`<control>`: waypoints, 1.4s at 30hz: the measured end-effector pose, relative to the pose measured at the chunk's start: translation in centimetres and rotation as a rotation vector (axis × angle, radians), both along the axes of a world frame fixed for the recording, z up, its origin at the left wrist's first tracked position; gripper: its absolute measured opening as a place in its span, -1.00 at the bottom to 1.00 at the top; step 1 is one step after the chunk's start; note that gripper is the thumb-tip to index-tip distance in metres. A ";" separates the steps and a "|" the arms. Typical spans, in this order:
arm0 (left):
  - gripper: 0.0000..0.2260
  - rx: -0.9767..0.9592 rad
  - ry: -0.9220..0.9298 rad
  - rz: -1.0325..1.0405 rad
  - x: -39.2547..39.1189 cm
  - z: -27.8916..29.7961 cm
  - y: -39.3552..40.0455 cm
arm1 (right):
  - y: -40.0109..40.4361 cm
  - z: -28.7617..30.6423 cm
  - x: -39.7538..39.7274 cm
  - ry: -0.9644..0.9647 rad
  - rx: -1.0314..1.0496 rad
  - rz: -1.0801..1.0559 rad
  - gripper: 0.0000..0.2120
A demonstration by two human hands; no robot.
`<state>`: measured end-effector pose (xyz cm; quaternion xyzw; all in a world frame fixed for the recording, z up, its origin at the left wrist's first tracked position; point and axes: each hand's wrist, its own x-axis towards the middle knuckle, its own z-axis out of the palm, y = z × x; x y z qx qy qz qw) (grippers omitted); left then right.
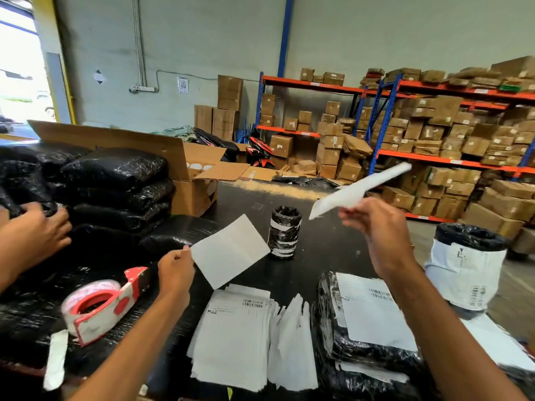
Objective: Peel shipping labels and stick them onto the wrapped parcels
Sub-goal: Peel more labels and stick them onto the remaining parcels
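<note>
My left hand [176,269] pinches the corner of a white sheet [230,250], held flat above the black table [324,244]. My right hand [373,219] is raised and pinches a second white sheet [359,189] that points up and to the right. A stack of printed shipping labels [234,331] lies on the table below my left hand, with loose white backing strips [292,340] beside it. A black wrapped parcel [341,348] bearing a stuck label [373,308] lies under my right forearm.
A red and white tape dispenser [101,305] sits at the left. Another person's hands [34,230] rest on stacked black wrapped parcels [115,180] beside an open carton [191,180]. A small black-lined container [285,231] stands mid-table, a larger lined bin [469,264] at right. Shelving with boxes [434,134] fills the background.
</note>
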<state>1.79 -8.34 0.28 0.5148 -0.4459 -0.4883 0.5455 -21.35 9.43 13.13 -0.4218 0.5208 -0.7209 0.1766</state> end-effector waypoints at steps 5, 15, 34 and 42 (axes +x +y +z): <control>-0.74 -0.188 0.040 -0.049 -1.0 2.1 1.3 | -1.3 -3.3 0.7 0.680 0.670 0.085 -0.71; -0.65 -0.379 -0.132 -0.309 -0.9 4.9 2.1 | -3.0 -8.4 5.0 1.195 1.108 0.273 -0.67; -0.89 -0.606 -0.203 -0.514 -8.0 5.0 5.2 | -5.2 -3.9 1.5 -0.354 0.147 -0.031 -0.70; -0.80 -0.486 -0.429 -0.580 -13.7 5.0 -1.8 | -5.8 -2.3 -5.7 -0.278 0.136 -0.168 -0.71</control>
